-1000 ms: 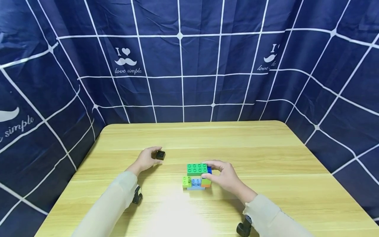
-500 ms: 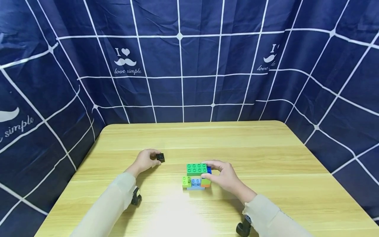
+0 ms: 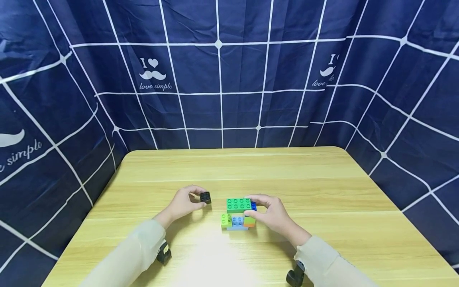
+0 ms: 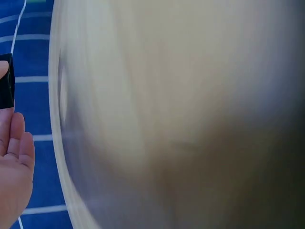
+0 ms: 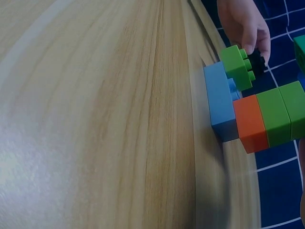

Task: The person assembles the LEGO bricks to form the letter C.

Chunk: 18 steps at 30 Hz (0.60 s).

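Note:
My left hand point(image 3: 183, 204) pinches a small black toy building brick point(image 3: 205, 197) between thumb and fingers, left of a stack of bricks. The black brick point(image 4: 5, 82) also shows at the left edge of the left wrist view. My right hand point(image 3: 273, 213) grips the right end of the stack, thumb in front and fingers behind. On top of that stack lies a green brick point(image 3: 236, 205) beside a dark blue one point(image 3: 254, 205). A light blue brick point(image 5: 220, 100) forms the base, bearing a lime brick point(image 5: 237, 67) at one end and an orange brick point(image 5: 249, 123) at the other.
The stack stands on a light wooden table point(image 3: 308, 171). Navy curtains point(image 3: 236, 107) with white grid lines hang behind and at both sides. A dark camera mount point(image 3: 164, 253) is under the left wrist, another point(image 3: 295, 275) under the right.
My left hand has moved right and slightly nearer with the black brick, which has turned a little and come closer to the stack. The right hand and the stack have stayed in place.

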### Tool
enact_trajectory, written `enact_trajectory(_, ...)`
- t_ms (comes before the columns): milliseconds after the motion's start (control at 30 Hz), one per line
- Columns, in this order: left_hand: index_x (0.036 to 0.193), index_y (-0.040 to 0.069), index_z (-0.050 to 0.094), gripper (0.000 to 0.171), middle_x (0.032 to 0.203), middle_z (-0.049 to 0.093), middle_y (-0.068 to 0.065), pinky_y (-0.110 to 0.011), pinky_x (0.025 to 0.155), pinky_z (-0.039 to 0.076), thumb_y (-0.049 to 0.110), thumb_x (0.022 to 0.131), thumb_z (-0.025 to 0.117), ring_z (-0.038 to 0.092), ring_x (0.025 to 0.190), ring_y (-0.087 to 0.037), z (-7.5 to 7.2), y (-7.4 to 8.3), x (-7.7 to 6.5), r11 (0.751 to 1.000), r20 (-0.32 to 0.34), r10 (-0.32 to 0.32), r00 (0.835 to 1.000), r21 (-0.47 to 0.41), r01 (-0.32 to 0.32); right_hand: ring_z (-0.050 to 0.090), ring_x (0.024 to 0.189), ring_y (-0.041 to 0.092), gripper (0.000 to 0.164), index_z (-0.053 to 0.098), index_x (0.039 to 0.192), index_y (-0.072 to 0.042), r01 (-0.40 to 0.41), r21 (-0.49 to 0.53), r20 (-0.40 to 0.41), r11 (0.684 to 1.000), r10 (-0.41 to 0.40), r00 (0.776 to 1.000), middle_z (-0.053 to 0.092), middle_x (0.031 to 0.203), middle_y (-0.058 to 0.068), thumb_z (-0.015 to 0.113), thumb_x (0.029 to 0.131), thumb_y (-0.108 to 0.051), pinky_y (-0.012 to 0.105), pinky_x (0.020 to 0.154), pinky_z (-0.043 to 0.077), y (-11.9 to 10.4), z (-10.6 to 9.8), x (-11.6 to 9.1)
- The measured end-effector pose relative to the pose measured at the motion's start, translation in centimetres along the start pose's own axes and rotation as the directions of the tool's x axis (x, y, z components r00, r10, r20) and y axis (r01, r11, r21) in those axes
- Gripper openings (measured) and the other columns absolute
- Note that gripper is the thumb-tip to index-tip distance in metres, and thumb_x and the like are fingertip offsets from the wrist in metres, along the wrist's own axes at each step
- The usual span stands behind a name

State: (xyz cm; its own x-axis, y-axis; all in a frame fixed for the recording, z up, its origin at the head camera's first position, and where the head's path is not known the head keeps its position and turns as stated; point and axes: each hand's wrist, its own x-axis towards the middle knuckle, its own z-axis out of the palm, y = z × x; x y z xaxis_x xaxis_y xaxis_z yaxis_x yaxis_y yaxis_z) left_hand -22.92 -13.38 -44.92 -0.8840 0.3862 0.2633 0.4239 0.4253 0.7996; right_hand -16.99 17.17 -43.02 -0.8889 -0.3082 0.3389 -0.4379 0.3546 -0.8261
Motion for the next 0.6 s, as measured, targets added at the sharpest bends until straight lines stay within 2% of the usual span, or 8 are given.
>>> enact_trajectory(167,0.106,0.005,0.067,0.033,0.102,0.066,-0.002,-0.035,0.080,0.050,0.006,0.074,0.078,0.056,0.095,-0.022,1.4,1.4,-0.5,0.998,0.036,0.064,0.997,-0.026,-0.064,0.063,0.099,0.017,0.039,0.068,0.115,-0.014,0.008,0.002,-0.001,1.000,-0.008,1.000,0.069,0.105,-0.005,0.078,0.079,-0.026,0.046,0.091,0.047,0.0,0.0,0.0)
enact_trajectory(367,0.106,0.006,0.068,0.036,0.099,0.064,0.002,-0.038,0.083,0.049,0.003,0.072,0.079,0.054,0.094,-0.020,2.5,3.2,-0.8,0.996,0.068,0.058,0.996,-0.071,-0.053,0.063,0.098,0.014,0.038,0.068,0.114,-0.014,0.016,-0.004,-0.001,1.000,-0.016,1.000,0.069,0.105,-0.005,0.078,0.079,-0.026,0.045,0.092,0.047,0.1,0.1,0.0)
enact_trajectory(600,0.108,0.006,0.068,0.038,0.100,0.065,0.003,-0.035,0.083,0.048,0.007,0.071,0.080,0.056,0.094,-0.019,3.4,4.7,-1.0,0.995,0.105,0.074,0.992,-0.069,-0.067,0.063,0.098,0.013,0.037,0.069,0.114,-0.013,0.021,0.003,-0.005,1.000,-0.021,1.000,0.069,0.105,-0.004,0.078,0.080,-0.023,0.047,0.092,0.047,0.3,0.0,0.1)
